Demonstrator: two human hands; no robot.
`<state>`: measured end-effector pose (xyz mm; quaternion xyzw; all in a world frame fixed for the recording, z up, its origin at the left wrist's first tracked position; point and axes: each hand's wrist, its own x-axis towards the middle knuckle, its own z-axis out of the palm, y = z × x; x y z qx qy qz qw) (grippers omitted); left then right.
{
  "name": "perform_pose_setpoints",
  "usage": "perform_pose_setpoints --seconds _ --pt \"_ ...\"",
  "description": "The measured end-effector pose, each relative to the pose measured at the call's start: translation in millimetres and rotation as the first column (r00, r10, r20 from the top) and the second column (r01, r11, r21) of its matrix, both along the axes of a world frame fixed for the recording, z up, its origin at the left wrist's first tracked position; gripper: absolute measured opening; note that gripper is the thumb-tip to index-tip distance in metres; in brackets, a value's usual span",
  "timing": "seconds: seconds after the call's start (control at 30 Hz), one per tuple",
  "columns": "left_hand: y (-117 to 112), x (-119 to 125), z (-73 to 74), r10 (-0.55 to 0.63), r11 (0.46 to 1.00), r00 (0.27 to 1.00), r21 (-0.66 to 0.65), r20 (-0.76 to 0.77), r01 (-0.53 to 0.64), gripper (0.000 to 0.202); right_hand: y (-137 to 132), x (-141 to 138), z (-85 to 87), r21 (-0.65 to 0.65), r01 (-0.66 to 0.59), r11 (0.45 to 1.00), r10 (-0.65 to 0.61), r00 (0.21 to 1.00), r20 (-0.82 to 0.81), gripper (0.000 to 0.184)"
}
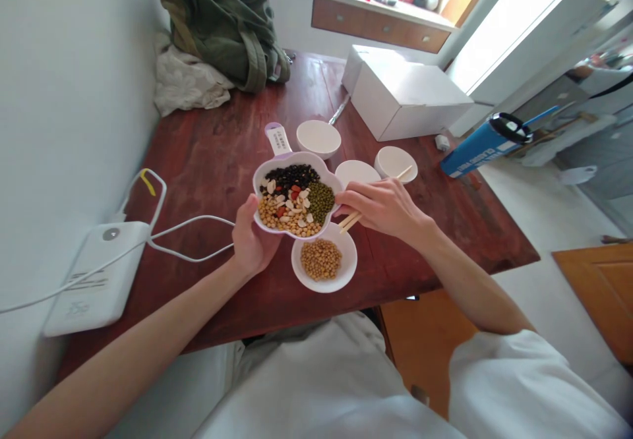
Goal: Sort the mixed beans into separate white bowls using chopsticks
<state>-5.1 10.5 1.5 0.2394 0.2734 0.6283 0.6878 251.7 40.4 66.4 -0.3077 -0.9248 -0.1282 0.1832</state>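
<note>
Above the near edge of the dark wooden surface (212, 149), the left grip (252, 234) is clenched on the rim of a flower-shaped bowl (295, 156), thumb over the lip, holding it lifted just over a small white bowl (349, 258) of soybeans (321, 259). The flower-shaped bowl is heaped with mixed dry beans (291, 198): black, green, yellow, some red and pale pieces. The right grip (383, 207) is closed around a pair of chopsticks (351, 221), their tips near the bowl's right lip. The bowl looks like light, rigid plastic, but its load probably weighs on the unsupported side, so a one-sided hold could let it tip; support under the base would be steadier. The beans seem small, hard and smooth, likely to roll or slip from the thin, stiff chopsticks, which are best pinched well up from the tips. Empty white bowls (318, 137) stand just behind
</note>
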Motion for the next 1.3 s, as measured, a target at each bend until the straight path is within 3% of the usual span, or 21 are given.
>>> perform_pose_setpoints --seconds 0.3,0.4,0.53,0.67,0.77,0.93,1.07,1.3 --pt "-0.1 0.2 -3.4 0.024 0.999 0.997 0.026 -0.074 -0.022 0.056 -24.9 5.1 -2.1 -0.137 0.153 0.979 -0.161 0.986 -0.049 0.042" --pt "1.4 0.4 -4.6 0.053 0.999 0.998 0.009 -0.043 -0.053 0.052 -39.8 20.1 -6.0 -0.097 0.025 0.995 -0.033 0.996 -0.080 0.052" --pt "0.4 1.1 -7.4 0.072 0.997 0.997 0.003 -0.036 -0.072 0.050 -59.3 37.6 -18.6 -0.181 -0.151 0.972 0.159 0.987 0.032 0.058" --pt "-2.2 1.6 -9.1 0.058 0.998 0.998 0.013 -0.022 -0.058 0.051 -69.4 39.0 -36.0 -0.226 -0.156 0.962 0.187 0.975 0.122 0.031" --pt "-4.8 1.9 -7.6 0.054 0.998 0.998 0.014 -0.030 -0.054 0.053 -67.1 31.2 -45.2 -0.247 -0.166 0.955 0.198 0.974 0.112 0.026" --pt "-6.6 4.4 1.7 0.158 0.985 0.987 0.069 -0.011 -0.157 0.055 -54.8 6.7 -46.4 -0.271 -0.095 0.958 0.138 0.980 0.146 0.023" --pt "0.0 0.8 10.3 0.313 0.937 0.950 0.164 -0.009 -0.307 0.057 -46.6 -14.4 -38.6 -0.290 0.024 0.957 0.054 0.964 0.260 0.019" --pt "7.9 -6.3 23.6 0.308 0.926 0.949 0.208 0.065 -0.314 0.058 -39.4 -36.5 -29.9 -0.347 0.246 0.905 -0.120 0.930 0.347 0.031"
